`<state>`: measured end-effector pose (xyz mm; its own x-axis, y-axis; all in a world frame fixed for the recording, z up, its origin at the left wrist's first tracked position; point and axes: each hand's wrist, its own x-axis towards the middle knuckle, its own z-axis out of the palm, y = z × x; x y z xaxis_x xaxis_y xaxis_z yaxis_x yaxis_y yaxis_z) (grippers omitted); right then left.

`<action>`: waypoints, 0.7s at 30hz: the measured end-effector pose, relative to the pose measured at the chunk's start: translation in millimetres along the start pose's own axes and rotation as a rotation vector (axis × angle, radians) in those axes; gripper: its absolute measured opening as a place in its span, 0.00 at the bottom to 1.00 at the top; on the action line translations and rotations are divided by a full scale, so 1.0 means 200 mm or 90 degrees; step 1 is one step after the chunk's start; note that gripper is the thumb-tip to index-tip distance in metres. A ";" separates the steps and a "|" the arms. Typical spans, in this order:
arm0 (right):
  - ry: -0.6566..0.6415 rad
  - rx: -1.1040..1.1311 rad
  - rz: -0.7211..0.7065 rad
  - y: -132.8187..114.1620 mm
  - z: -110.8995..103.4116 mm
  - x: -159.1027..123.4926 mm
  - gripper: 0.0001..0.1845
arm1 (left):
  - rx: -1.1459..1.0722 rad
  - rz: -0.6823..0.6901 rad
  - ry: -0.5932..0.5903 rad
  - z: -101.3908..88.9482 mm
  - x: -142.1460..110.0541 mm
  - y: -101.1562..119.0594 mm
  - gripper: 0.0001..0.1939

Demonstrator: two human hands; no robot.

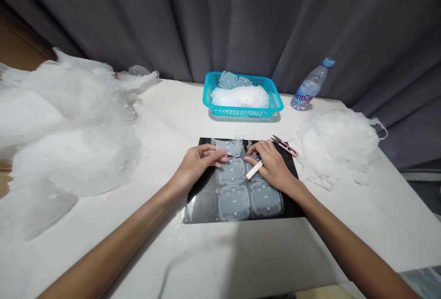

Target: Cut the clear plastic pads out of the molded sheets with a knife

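Note:
A translucent molded plastic sheet (234,202) with rounded rectangular panels lies on a glossy black board (203,198). At its far left panel, my left hand (201,163) pinches the lifted edge of a translucent piece (230,148) between thumb and fingers. My right hand (270,163) rests on the sheet's far right side, fingers bent near the seam between the panels. A short white stick-like tool (254,170) is tucked in that hand, its reddish end pointing down toward me; its exact kind is unclear. Small thread snips (285,145) with pink handles lie just beyond the right hand.
A turquoise basket (241,112) at the back holds translucent pieces (228,80) and a white mass. To its right stands a water bottle (310,87). Large heaps of translucent sheets (76,129) cover the left; a crumpled pile (341,143) sits right. A grey curtain (234,23) hangs behind.

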<state>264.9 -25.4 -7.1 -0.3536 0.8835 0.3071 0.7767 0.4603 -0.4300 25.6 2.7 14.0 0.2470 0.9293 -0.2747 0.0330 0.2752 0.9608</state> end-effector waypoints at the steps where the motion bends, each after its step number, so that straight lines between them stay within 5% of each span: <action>1: 0.002 -0.003 -0.001 0.00 0.01 0.01 0.08 | -0.003 0.001 0.019 -0.02 0.01 0.00 0.19; 4: 0.019 -0.029 -0.010 0.00 0.01 0.06 0.09 | 0.061 0.085 0.068 -0.04 0.02 0.00 0.20; 8: 0.110 0.023 0.014 0.03 -0.09 0.07 0.18 | 0.406 0.352 0.164 0.03 -0.06 -0.02 0.18; 9: 0.134 0.060 0.027 0.04 -0.13 0.04 0.22 | 0.470 0.400 0.131 0.07 -0.09 -0.03 0.17; 11: 0.143 0.167 0.062 0.06 -0.21 -0.04 0.31 | 0.531 0.442 -0.054 0.15 -0.14 -0.04 0.15; 14: 0.042 0.378 0.124 0.07 -0.29 -0.17 0.37 | 0.515 0.406 -0.242 0.23 -0.16 -0.06 0.23; 21: -0.070 0.370 0.124 0.03 -0.28 -0.24 0.08 | 0.542 0.356 -0.255 0.22 -0.08 -0.08 0.34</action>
<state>315.4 -70.4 22.8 -0.3095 0.9456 0.1007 0.4318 0.2341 -0.8710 62.7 -27.8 5.5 0.7276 0.6798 0.0919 0.4387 -0.5641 0.6996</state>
